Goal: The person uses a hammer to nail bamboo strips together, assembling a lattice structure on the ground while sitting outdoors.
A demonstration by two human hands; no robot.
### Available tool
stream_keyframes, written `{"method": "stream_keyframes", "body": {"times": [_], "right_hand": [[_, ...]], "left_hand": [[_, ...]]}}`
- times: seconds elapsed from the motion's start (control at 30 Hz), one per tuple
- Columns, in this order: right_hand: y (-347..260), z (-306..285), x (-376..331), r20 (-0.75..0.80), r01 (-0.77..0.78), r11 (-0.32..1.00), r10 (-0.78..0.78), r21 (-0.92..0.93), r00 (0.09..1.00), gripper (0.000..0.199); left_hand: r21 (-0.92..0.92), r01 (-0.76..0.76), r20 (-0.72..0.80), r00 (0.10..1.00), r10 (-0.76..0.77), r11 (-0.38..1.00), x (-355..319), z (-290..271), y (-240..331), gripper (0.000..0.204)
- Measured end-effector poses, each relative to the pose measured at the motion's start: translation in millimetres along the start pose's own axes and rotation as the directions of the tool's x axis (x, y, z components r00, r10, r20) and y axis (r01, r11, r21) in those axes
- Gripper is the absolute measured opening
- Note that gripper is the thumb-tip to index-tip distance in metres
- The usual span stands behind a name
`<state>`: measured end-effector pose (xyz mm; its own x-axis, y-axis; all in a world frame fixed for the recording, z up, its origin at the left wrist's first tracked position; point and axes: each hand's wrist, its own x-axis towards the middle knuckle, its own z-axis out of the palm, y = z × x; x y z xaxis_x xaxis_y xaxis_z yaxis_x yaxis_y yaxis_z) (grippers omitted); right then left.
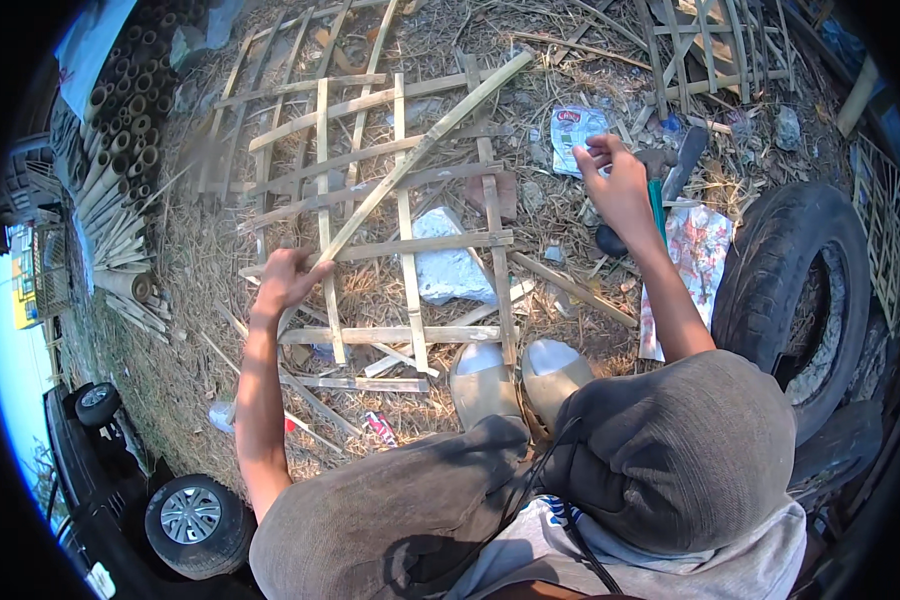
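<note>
Long slat [430, 150]: probably light and stiff with a little spring; splinters seemed the main risk, and its middle or lower end the sensible hold.
Slat's look: pale, straight and narrow, bamboo-like.
Slat's place: slantwise across the lattice [412, 300], its lower end at the left hand [286, 282].
Left hand: wrapped around that end, by the lattice's left edge.
Lattice: crossed, partly weathered strips, likely to skew if lifted by one corner.
Right hand [613, 182]: fingers half curled, near a plastic packet [567, 128] and a green-handled tool [657, 207]; whether it pinched something small, I couldn't tell.
Beneath: a white block [448, 265] and straw-strewn ground [195, 370].
Right edge: a worn tyre [770, 260].
</note>
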<state>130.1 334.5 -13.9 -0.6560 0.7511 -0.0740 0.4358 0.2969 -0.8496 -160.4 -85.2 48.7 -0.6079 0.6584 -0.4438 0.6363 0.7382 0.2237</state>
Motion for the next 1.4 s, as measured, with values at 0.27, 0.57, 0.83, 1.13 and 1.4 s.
{"method": "stream_keyframes", "body": {"times": [0.27,0.57,0.83,1.13,1.4], "right_hand": [[-28.4,117.2,141.6,0.47,-0.454,0.671,0.175,0.586,0.865,0.065],[-32.5,105.5,141.0,0.463,-0.395,0.837,0.198,0.379,0.864,0.083],[-26.8,74.3,128.1,0.519,-0.399,0.51,-0.115,0.762,0.847,0.081],[-14.3,100.6,134.2,0.458,-0.394,0.437,-0.046,0.809,0.888,0.052],[86.9,110.2,163.1,0.485,-0.484,0.565,0.162,0.668,0.859,0.058]], "left_hand": [[0.019,-0.188,-0.099,0.977,0.189,0.982,11.2,4.7,-4.7,0.051],[0.041,-0.206,-0.041,0.977,0.208,0.978,-8.4,3.1,-7.9,0.046],[-0.061,-0.311,-0.053,0.95,0.308,0.948,-8.5,-19.0,15.3,0.054],[0.186,-0.267,-0.123,0.949,0.292,0.946,-26.2,-14.1,13.7,0.058],[-0.088,0.186,-0.756,0.627,-0.187,0.979,-74.5,68.3,110.4,0.069]]}}
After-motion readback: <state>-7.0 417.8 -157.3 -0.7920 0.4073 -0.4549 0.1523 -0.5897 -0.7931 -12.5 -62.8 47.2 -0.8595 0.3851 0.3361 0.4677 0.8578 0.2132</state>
